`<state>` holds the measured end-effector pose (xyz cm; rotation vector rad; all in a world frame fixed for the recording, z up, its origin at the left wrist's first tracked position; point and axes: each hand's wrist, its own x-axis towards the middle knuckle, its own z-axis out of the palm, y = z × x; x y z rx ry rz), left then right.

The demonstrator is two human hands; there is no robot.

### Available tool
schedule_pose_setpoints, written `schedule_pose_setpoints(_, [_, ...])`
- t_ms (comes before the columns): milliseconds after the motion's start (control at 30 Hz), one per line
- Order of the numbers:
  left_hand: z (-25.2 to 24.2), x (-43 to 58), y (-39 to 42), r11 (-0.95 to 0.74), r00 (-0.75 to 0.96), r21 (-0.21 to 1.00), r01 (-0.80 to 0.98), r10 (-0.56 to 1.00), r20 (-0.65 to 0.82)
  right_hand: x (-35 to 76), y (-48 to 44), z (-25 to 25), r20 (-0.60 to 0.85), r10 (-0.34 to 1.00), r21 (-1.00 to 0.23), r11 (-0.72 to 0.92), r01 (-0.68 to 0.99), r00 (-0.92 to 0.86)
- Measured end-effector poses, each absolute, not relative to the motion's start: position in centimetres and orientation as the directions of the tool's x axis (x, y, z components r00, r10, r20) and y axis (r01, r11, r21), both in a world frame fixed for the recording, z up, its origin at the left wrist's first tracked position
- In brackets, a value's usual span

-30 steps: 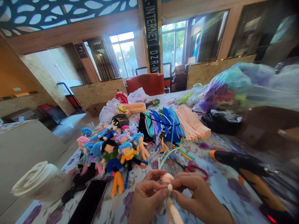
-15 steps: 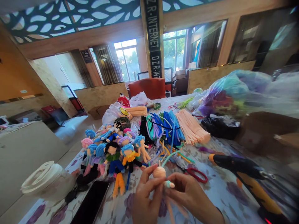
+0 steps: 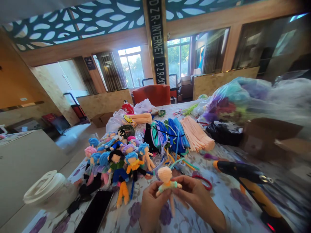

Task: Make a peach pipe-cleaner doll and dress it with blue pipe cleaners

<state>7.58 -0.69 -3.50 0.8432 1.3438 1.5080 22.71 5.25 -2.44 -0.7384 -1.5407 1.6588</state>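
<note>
Between both hands is a small pipe-cleaner doll (image 3: pixel 165 176) with a bald peach head, a mint-and-yellow top and peach legs hanging down. My left hand (image 3: pixel 153 204) pinches its body from the left, thumb at the front. From the right, my right hand (image 3: pixel 194 197) grips the doll by its arm and side. Just behind the doll lies a mint pipe cleaner (image 3: pixel 177 162) on the flowered tablecloth. Red-handled scissors (image 3: pixel 205 182) lie beyond my right hand, partly hidden by it. Finished-looking dolls (image 3: pixel 119 165) with coloured hair are heaped to the left.
Bundles of blue pipe cleaners (image 3: pixel 171 134) and peach pipe cleaners (image 3: pixel 196 134) lie farther back. A black-and-orange glue gun (image 3: pixel 243 174) with a cable is at right. At left are a phone (image 3: pixel 94 210) and a white lidded container (image 3: pixel 50 191). Plastic bags (image 3: pixel 243 97) and a cardboard box (image 3: pixel 269 139) stand back right.
The doll has turned upright, so its head and top now show above the fingers. My left hand has moved down from the head to the body. The view has shifted slightly.
</note>
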Motion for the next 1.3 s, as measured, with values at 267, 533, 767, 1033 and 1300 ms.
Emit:
schedule_pose_setpoints(267, [-1.2,8.0,-1.3,0.069,-0.365,0.987,-0.148,0.923,-0.120,23.2,5.4,-2.1,0.082,0.841,-0.990,0.131,0.053,-0.535])
schedule_pose_setpoints(533, [-1.7,8.1,-1.1,0.056,-0.356,0.985,-0.165,0.928,-0.112,23.3,5.3,-2.2,0.095,0.831,-0.990,0.137,0.036,-0.548])
schedule_pose_setpoints(767, [-1.7,8.1,-1.2,0.036,-0.324,0.977,-0.209,0.940,-0.104,23.1,5.1,-2.1,0.061,0.822,-0.998,0.056,-0.025,-0.566])
schedule_pose_setpoints(1033, [-2.4,7.5,-1.2,-0.009,-0.352,0.946,-0.323,0.929,-0.111,23.1,5.3,-2.1,0.087,0.856,-0.995,0.046,-0.092,-0.510])
schedule_pose_setpoints(1300, [-3.3,7.4,-1.0,0.007,-0.339,0.952,-0.306,0.934,-0.116,23.3,5.0,-2.3,0.204,0.855,-0.973,0.229,-0.006,-0.477])
